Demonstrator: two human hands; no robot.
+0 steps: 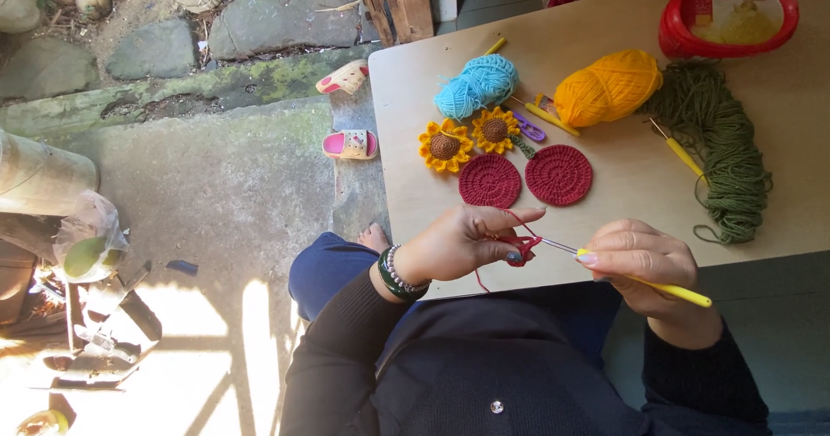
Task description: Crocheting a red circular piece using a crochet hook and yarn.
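My left hand [454,244] pinches a small red crochet piece [524,250] at the front edge of the wooden table [622,189], with red yarn running over its fingers. My right hand [644,259] grips a yellow-handled crochet hook [666,288] whose metal tip points into the red piece. Just beyond the hands lie two round red crocheted discs [489,181] [558,175] and two crocheted sunflowers [445,145] [494,130].
On the table lie a light blue yarn ball [476,86], an orange yarn ball [607,87], a loose green yarn skein [724,150], a second yellow hook [683,153], a purple clip [529,128] and a red tub [728,18]. Pink sandals [350,144] sit on the stone floor at left.
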